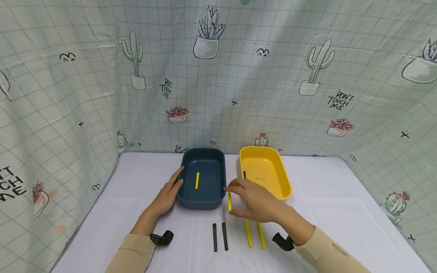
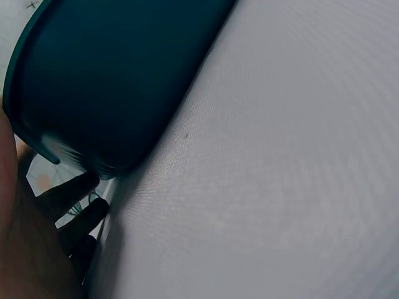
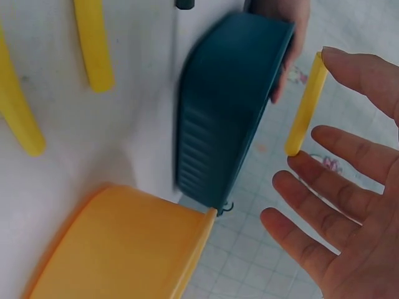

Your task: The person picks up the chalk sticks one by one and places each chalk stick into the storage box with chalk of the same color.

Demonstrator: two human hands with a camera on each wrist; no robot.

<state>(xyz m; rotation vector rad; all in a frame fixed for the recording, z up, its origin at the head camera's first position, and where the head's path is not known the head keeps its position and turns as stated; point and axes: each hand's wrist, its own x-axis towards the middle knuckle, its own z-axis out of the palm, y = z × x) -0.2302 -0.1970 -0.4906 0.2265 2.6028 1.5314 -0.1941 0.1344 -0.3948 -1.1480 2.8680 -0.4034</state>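
My right hand (image 1: 254, 199) pinches a yellow stick (image 3: 305, 106) by its two ends, thumb at one and a fingertip at the other. It is raised between the dark blue bin (image 1: 202, 205) and the yellow bin (image 1: 285, 178). My left hand (image 1: 166, 195) rests against the left side of the blue bin, thumb and fingers spread along its rim. Inside the blue bin lies another yellow stick (image 1: 197, 181). A black stick (image 1: 244, 174) shows at the yellow bin's left side, partly hidden behind my right hand.
Two black sticks (image 1: 214, 237) lie side by side on the white tablecloth (image 1: 191, 246) in front. To their right are two yellow sticks (image 1: 248, 234), their far ends hidden under my right hand. A cactus-print curtain (image 1: 232, 79) hangs behind the table and along both sides.
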